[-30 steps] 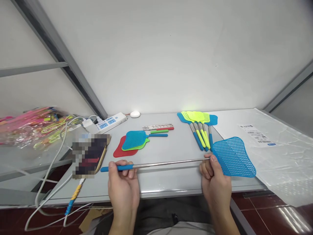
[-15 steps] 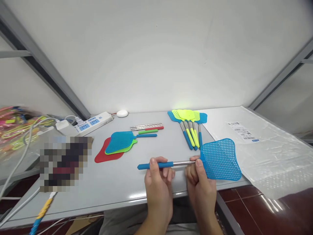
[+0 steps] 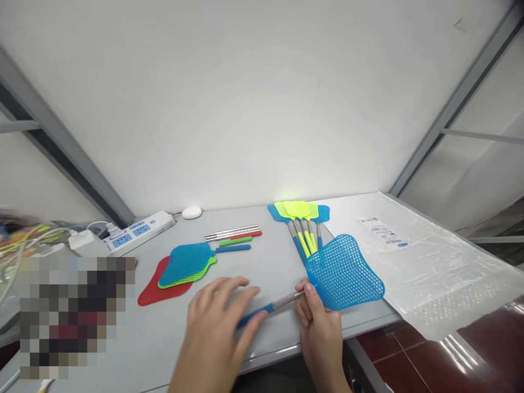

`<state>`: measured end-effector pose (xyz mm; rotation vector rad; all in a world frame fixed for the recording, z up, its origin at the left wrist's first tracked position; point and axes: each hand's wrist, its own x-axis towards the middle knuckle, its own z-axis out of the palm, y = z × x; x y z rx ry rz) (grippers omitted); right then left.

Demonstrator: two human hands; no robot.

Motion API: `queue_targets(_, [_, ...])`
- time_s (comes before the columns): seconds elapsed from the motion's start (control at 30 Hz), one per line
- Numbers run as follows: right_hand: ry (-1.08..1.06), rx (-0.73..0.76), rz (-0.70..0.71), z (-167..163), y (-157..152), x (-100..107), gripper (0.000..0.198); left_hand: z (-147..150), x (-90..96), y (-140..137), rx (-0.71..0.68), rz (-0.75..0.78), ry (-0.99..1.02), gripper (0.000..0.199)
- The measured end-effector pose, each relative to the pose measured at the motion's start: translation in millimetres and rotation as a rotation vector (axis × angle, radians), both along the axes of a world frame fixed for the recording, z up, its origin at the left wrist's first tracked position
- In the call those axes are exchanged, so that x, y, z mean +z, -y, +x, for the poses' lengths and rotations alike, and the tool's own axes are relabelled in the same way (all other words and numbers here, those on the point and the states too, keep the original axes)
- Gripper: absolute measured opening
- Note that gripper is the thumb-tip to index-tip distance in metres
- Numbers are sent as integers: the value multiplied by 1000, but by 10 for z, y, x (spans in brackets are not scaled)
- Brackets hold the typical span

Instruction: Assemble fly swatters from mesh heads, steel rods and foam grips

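My right hand (image 3: 321, 322) pinches a blue fly swatter (image 3: 346, 273) at the neck, where its metal rod meets the mesh head. My left hand (image 3: 223, 322) has its fingers spread above the swatter's blue grip, the thumb lying along or beside it; contact is hard to tell. To the left lie a blue mesh head (image 3: 186, 265), a green one mostly under it, and a red one (image 3: 158, 289) beneath. Behind them are a blue handle (image 3: 233, 248), a green handle (image 3: 236, 241), a red handle (image 3: 256, 233) and metal rods (image 3: 231, 232).
Several yellow and blue swatters (image 3: 298, 210) lie fanned at the back. A white plastic bag (image 3: 409, 273) with a label covers the right side. At left are a power strip (image 3: 141, 232), a white rounded device (image 3: 191, 212) and a blurred-out patch (image 3: 77, 311).
My left hand has let its fingers off the blue grip and moved left, now spread. My right hand still pinches the swatter's neck. The view has shifted, tilting slightly up.
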<state>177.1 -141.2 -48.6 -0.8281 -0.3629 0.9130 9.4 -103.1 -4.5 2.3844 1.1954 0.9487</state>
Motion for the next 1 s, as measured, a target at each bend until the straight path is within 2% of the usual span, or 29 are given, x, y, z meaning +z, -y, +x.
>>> queue_targets(0.03, [-21,5,-1,0,6,-23,26,95,19,43,-82,37,-97,22])
queue_targets(0.1, [-67,-1,2,9,18,-64,29,306,42,125,-283,-43,-209,23])
queue_targets(0.2, [-87,-26,37,34,22,-84,30,556,117,170,-290,-250,-274,17])
queue_targets(0.27, [-31,-28,93,44,12,-65,33,658,224,110,-267,-399,-124,22])
queue_targets(0.37, [120,-16,142,49,-14,-28,42,802,399,-139,-213,-567,220,31])
queue_targets(0.43, [173,-68,131,55,-37,-30,40,942,455,-392,-168,-503,309,32])
queue_targets(0.5, [168,-170,118,69,-62,-63,32,1121,440,-668,-89,-402,312,37])
queue_targets(0.67, [246,-456,178,133,-102,-184,23,1574,250,-1197,-58,-382,256,37])
queue_targets(0.8, [506,-618,178,205,-73,-137,17,1765,107,-1363,-16,-345,182,35])
queue_targets(0.9, [689,-697,71,262,-30,-38,10,1818,14,-1415,13,-336,96,32])
queue_targets(1.0, [822,-713,-13,321,10,34,8,1841,-60,-1470,38,-370,-20,23])
